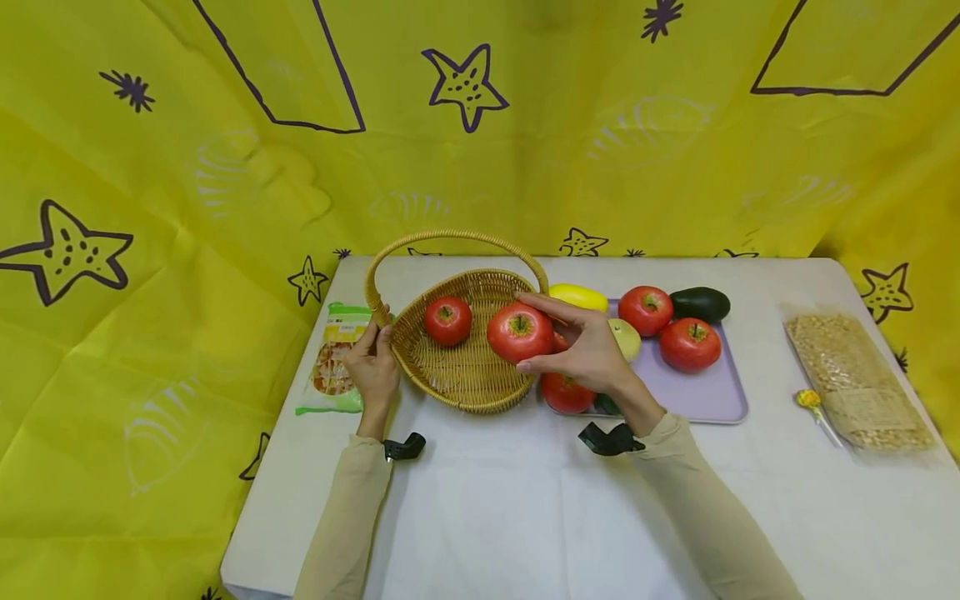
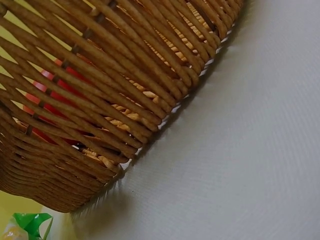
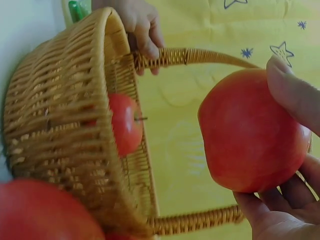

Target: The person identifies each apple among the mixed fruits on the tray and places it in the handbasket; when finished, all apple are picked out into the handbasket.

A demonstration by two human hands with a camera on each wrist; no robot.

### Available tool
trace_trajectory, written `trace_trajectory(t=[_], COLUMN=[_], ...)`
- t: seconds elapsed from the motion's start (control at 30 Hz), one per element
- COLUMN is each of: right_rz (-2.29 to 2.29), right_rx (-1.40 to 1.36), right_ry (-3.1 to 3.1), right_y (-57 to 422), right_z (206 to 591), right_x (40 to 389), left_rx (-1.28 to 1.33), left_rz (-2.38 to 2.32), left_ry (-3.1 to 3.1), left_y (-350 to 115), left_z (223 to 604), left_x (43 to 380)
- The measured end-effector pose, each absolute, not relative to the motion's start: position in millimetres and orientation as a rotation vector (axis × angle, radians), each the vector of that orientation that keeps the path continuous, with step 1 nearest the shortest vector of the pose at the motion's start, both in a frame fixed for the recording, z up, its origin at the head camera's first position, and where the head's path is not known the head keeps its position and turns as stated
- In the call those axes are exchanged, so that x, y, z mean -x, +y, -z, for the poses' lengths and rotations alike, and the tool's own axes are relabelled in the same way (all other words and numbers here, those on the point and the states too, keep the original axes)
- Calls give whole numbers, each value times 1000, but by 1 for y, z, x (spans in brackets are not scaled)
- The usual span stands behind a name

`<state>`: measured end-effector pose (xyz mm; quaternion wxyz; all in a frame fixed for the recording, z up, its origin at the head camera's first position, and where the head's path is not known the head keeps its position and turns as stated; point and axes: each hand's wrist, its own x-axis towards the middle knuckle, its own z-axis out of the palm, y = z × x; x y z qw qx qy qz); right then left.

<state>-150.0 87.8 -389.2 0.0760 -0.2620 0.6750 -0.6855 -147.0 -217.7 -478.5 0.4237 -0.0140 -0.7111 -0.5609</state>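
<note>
My left hand (image 1: 374, 371) grips the base of the handle of a wicker basket (image 1: 468, 396) at its left side; the right wrist view also shows those fingers curled round the handle. Inside the basket lies one red apple (image 1: 447, 322), its stem up. My right hand (image 1: 588, 346) holds another red apple (image 1: 519, 332) between thumb and fingers, over the basket's right part. In the right wrist view this held apple (image 3: 250, 132) is raised beside the basket's opening. The left wrist view shows the woven side (image 2: 100, 90) close up, with red showing through the gaps.
Right of the basket, a lilac tray (image 1: 705, 400) bears several red apples (image 1: 690, 344), a pale green round fruit (image 1: 624, 338), a yellow fruit (image 1: 579, 297) and a dark green avocado-like one (image 1: 700, 305). A green-white food packet (image 1: 337, 367) lies left; a clear bag of grains (image 1: 862, 383) and yellow flower (image 1: 808, 399) lie far right.
</note>
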Motion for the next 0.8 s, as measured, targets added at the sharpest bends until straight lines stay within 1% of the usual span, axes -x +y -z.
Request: trace_trajectory(t=[0.33, 0.57, 0.8], right_rz=[2123, 2069, 2038], right_rx=[828, 784, 763], right_ry=[1918, 1931, 1995], right_y=[60, 39, 27], right_z=[382, 405, 410], right_x=[154, 177, 190], left_rx=[34, 16, 38], left_rz=[1402, 1389, 1394], left_ry=[-1774, -1785, -1776], left_y=[-217, -218, -219], left_z=[479, 479, 480], left_x=[147, 146, 146])
